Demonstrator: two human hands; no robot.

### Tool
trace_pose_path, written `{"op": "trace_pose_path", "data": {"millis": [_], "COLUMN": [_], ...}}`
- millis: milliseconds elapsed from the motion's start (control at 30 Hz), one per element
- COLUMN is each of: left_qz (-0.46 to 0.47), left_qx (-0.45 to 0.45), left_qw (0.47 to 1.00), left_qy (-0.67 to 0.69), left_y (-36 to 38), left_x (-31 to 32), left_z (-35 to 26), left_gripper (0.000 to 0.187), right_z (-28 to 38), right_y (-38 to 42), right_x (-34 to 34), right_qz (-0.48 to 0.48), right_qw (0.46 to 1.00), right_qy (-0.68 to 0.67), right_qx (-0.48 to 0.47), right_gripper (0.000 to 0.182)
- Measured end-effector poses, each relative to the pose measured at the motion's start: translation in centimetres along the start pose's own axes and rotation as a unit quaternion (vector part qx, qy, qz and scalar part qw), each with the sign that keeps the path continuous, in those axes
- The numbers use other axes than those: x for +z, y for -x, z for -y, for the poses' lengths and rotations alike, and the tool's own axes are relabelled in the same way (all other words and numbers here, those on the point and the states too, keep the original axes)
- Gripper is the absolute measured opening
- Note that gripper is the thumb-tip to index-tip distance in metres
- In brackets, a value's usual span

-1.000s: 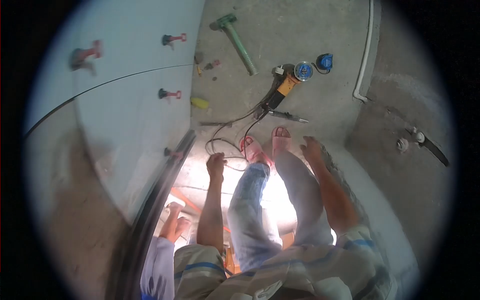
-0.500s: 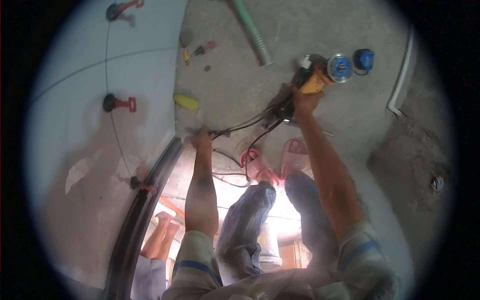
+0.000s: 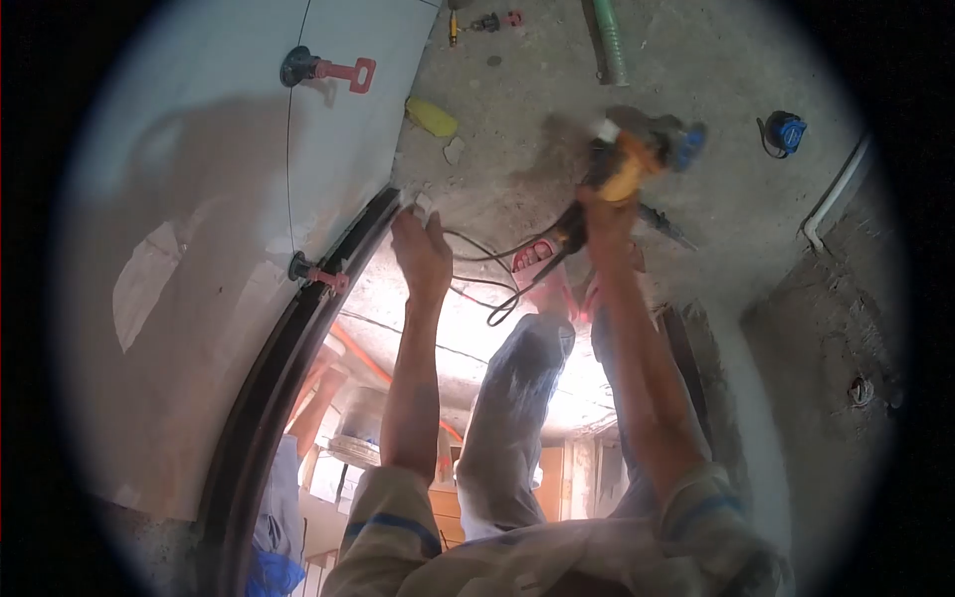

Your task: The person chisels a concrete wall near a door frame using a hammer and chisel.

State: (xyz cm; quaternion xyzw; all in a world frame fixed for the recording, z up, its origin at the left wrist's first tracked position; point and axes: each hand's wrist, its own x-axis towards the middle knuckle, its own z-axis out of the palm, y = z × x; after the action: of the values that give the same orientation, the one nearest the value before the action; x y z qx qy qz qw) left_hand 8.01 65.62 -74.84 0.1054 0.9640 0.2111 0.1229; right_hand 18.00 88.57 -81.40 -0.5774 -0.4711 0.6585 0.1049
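Bare concrete floor lies open far right; the black cable loops between both hands, tile blocking the left.

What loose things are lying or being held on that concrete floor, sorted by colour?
Yellow: 2, angle grinder in the right hand, yellow lump
Green: 1, mallet handle
Blue: 1, tape measure
Total: 4

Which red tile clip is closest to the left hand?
The lower clip, on the tile seam by the dark edge strip, just left of the left hand. The other clip sits higher up the tile.
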Motion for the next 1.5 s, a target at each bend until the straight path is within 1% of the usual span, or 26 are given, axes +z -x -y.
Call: {"op": "trace_pose_path", "data": {"millis": [100, 167, 267, 333, 467, 500, 567, 600, 667, 733, 800, 833, 900, 1000, 1033, 1067, 1133, 1200, 1233, 1267, 1300, 1333, 1400, 1433, 1467, 1500], "left_qz": [0.026, 0.066, 0.069, 0.069, 0.020, 0.021, -0.013, -0.045, -0.051, -0.071, -0.021, -0.007, 0.001, 0.079, 0.095, 0.143, 0.175, 0.154, 0.160, 0.165, 0.142, 0.133, 0.187, 0.199, 0.214, 0.230], "left_qx": [0.029, -0.045, -0.069, -0.094, -0.157, -0.185, -0.136, -0.090, -0.053, -0.031, -0.051, -0.046, -0.067, -0.107, -0.068, -0.094, -0.226, -0.186, -0.238, -0.287, -0.240, -0.232, -0.190, -0.082, -0.024, -0.003], "left_qw": [0.999, 0.997, 0.995, 0.992, 0.982, 0.974, 0.980, 0.981, 0.975, 0.971, 0.978, 0.975, 0.971, 0.940, 0.961, 0.963, 0.910, 0.918, 0.897, 0.874, 0.893, 0.894, 0.890, 0.918, 0.929, 0.928], "left_qy": [0.014, 0.008, 0.023, 0.041, 0.107, 0.127, 0.148, 0.165, 0.211, 0.228, 0.204, 0.218, 0.231, 0.313, 0.249, 0.207, 0.300, 0.316, 0.337, 0.356, 0.354, 0.360, 0.369, 0.334, 0.302, 0.294], "left_y": [3.1, 5.1, 7.5, 8.9, 9.4, 9.1, 7.4, 6.7, 5.0, 3.1, 2.1, 2.0, 2.3, 3.7, 3.7, 4.2, 4.5, 6.4, 6.9, 7.4, 8.2, 8.6, 9.3, 10.6, 10.0, 9.9], "left_x": [-2.0, -2.9, -3.4, -3.3, -2.4, -2.7, -3.8, -4.6, -6.1, -7.0, -7.6, -7.1, -6.0, -5.8, -6.1, -6.9, -9.0, -9.3, -10.3, -11.2, -11.4, -12.5, -15.4, -15.2, -19.2, -22.1], "left_z": [-0.7, -1.3, -1.4, -1.5, -1.9, -2.2, -3.2, -3.7, -4.8, -6.5, -8.0, -8.3, -9.8, -11.4, -11.7, -12.0, -14.3, -14.4, -15.4, -16.4, -16.6, -17.5, -19.2, -18.4, -21.4, -23.5], "left_gripper": [0.022, 0.021, 0.020, 0.016, 0.020, 0.021, 0.017, 0.014, 0.017, 0.019, 0.020, 0.020, 0.021, 0.019, 0.019, 0.022, 0.029, 0.036, 0.037, 0.038, 0.044, 0.044, 0.040, 0.035, 0.033, 0.041], "right_z": [-1.4, -1.6, 1.7, 1.6, 0.0, -0.9, -0.6, -0.2, -0.8, -1.4, -1.4, -1.4, -2.0, -3.3, -2.5, -1.7, 0.8, 5.3, 8.6, 12.1, 15.7, 18.8, 25.1, 27.0, 29.2, 31.4], "right_y": [2.0, 1.9, 1.8, 0.9, -1.8, -2.5, -2.9, -2.7, -3.1, -3.7, -4.2, -5.0, -5.9, -5.4, -6.1, -6.0, -4.3, -3.1, -1.9, -0.6, 0.9, 2.8, 7.8, 10.3, 13.1, 16.2], "right_x": [4.7, 8.2, 12.1, 13.6, 14.1, 13.7, 12.0, 9.7, 4.1, -1.4, -5.4, -6.6, -7.7, -7.8, -7.3, -7.4, -7.3, -8.2, -8.2, -7.8, -7.1, -6.7, -6.2, -6.1, -6.3, -6.4], "right_qz": [0.012, 0.005, 0.017, 0.034, 0.040, 0.066, 0.111, 0.132, 0.087, 0.046, 0.096, 0.098, 0.232, 0.190, 0.185, 0.222, 0.260, 0.216, 0.214, 0.193, 0.172, 0.171, 0.148, 0.140, 0.155, 0.177], "right_qw": [0.998, 0.991, 0.981, 0.982, 0.969, 0.956, 0.906, 0.863, 0.745, 0.701, 0.657, 0.660, 0.645, 0.619, 0.624, 0.627, 0.626, 0.767, 0.765, 0.820, 0.869, 0.867, 0.916, 0.915, 0.919, 0.920], "right_qy": [0.060, 0.136, 0.183, 0.184, 0.237, 0.264, 0.366, 0.440, 0.547, 0.636, 0.713, 0.710, 0.698, 0.718, 0.711, 0.710, 0.707, 0.551, 0.552, 0.498, 0.439, 0.437, 0.328, 0.313, 0.293, 0.275], "right_qx": [-0.021, -0.016, 0.060, -0.023, -0.061, -0.107, -0.182, -0.209, -0.371, -0.320, -0.227, -0.226, -0.208, -0.254, -0.266, -0.232, -0.202, -0.249, -0.256, -0.203, -0.152, -0.165, -0.177, -0.214, -0.214, -0.216], "right_gripper": [0.060, 0.064, 0.066, 0.065, 0.061, 0.059, 0.059, 0.062, 0.067, 0.068, 0.066, 0.066, 0.064, 0.063, 0.063, 0.063, 0.064, 0.063, 0.063, 0.062, 0.060, 0.060, 0.056, 0.054, 0.054, 0.054]}}
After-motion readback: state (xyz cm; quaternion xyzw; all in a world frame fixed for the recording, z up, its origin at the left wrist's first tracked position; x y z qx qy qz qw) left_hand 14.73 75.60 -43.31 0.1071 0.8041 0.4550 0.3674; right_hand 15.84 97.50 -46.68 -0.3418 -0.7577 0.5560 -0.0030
